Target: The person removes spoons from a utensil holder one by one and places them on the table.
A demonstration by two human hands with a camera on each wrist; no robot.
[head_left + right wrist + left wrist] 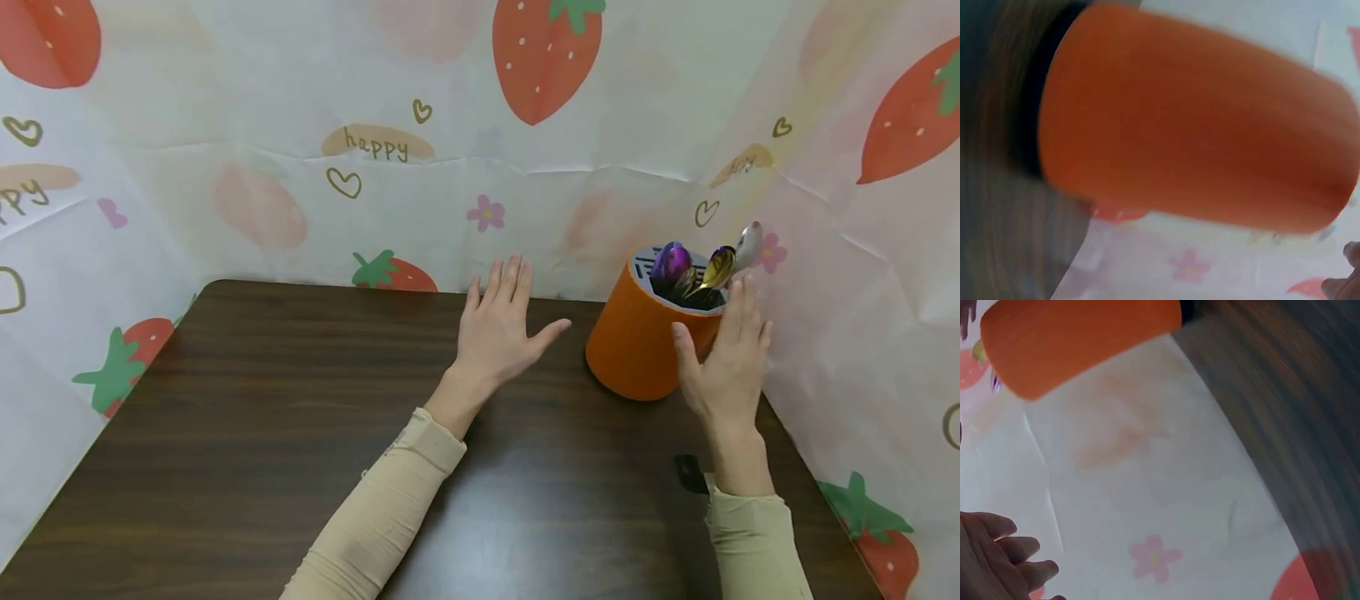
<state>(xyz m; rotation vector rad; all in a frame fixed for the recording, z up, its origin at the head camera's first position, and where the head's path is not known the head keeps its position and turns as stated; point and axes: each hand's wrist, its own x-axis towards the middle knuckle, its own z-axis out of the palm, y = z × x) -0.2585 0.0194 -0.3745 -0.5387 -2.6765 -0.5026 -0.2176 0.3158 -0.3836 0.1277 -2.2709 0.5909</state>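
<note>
An orange utensil holder (645,333) with a slotted grey top stands upright at the table's back right. Out of it stick a purple spoon (671,262), a gold spoon (716,271) and a silver spoon (748,246). My right hand (727,371) is beside the holder's front right side, fingers straight and thumb apart; whether it touches the holder I cannot tell. To the left of the holder, my left hand (498,329) is spread over the table's back edge and holds nothing. The holder's orange wall (1197,119) fills much of the right wrist view.
The dark wooden table (262,433) ends at a back edge against a white sheet (450,192) printed with strawberries, hearts and flowers. That sheet also closes off the left and right sides. A small black object (690,473) shows beside the right sleeve's cuff.
</note>
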